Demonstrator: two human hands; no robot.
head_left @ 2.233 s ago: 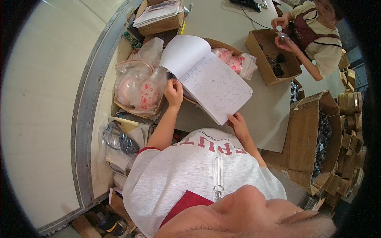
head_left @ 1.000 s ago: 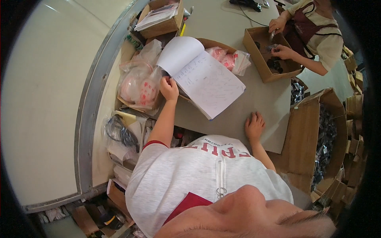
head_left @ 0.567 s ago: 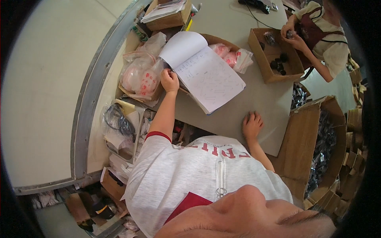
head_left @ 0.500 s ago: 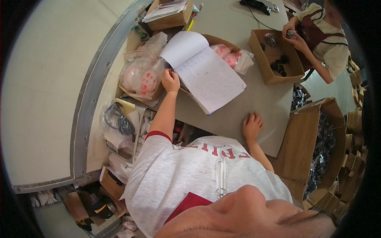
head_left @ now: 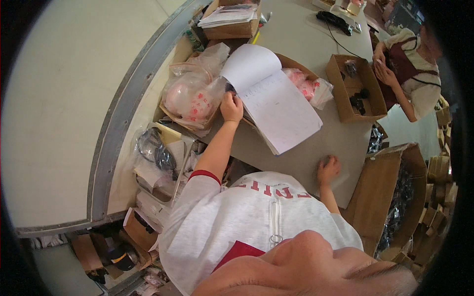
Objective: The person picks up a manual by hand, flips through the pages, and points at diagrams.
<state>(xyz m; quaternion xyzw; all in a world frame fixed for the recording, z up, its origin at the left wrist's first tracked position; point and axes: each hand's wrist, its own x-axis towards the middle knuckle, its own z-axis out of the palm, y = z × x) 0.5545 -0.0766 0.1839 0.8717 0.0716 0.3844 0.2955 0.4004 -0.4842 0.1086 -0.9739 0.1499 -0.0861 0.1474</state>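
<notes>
An open notebook (head_left: 284, 106) with white lined pages lies tilted across the grey table (head_left: 301, 158), its upper leaf curled up. My left hand (head_left: 231, 106) grips the notebook at its left edge, next to a clear plastic bag of pink and white goods (head_left: 190, 96). My right hand (head_left: 328, 168) rests on the bare table near its front edge, below the notebook and apart from it. Its fingers are curled in and it holds nothing.
A person (head_left: 410, 81) across the table handles small parts beside a cardboard box of dark pieces (head_left: 353, 89). Another pink-filled bag (head_left: 308, 86) lies behind the notebook. A box of papers (head_left: 229, 22) stands at the back. A large open carton (head_left: 390, 197) stands at my right.
My right hand has let go of the notebook's lower edge and dropped onto the table, then drew its fingers in. My left hand has kept its grip on the notebook.
</notes>
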